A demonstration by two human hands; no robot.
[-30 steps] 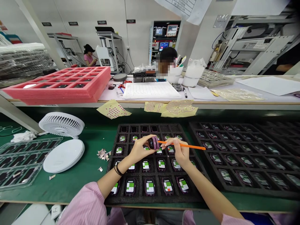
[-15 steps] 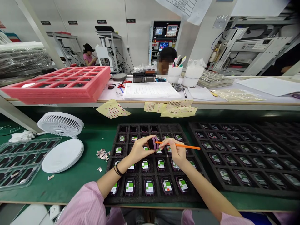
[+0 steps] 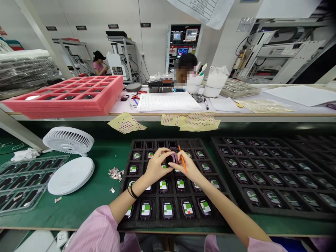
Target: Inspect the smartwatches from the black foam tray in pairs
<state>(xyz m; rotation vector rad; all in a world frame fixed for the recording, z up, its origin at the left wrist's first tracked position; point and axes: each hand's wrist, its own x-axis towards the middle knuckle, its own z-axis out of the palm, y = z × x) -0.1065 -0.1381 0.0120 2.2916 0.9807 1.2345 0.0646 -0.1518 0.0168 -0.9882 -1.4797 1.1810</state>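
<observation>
A small purple-framed smartwatch body (image 3: 170, 160) with a dark face is gripped between the thumb and fingers of my left hand (image 3: 156, 164). My right hand (image 3: 189, 167) is closed on a thin orange stick (image 3: 182, 160), which now points up and slants across the fingers. The right thumb and fingertips also touch the watch body's side. Both hands are above a black foam tray (image 3: 172, 177), where watch bodies with green-and-white screens, such as one watch (image 3: 167, 209) at the front, lie in separate pockets. The hands hide some middle pockets.
A second black foam tray (image 3: 265, 190) of watches lies to the right. Leftward are a white fan (image 3: 68, 140), small paper scraps (image 3: 114, 173) and a clear plastic tray (image 3: 28, 179) with dark parts. A shelf (image 3: 147, 115) behind carries a pink foam tray (image 3: 99, 105); co-workers are beyond.
The orange stick has swung from lying nearly level with its tip at the watch to pointing upward in my right hand. The right fingers have moved left onto the watch body.
</observation>
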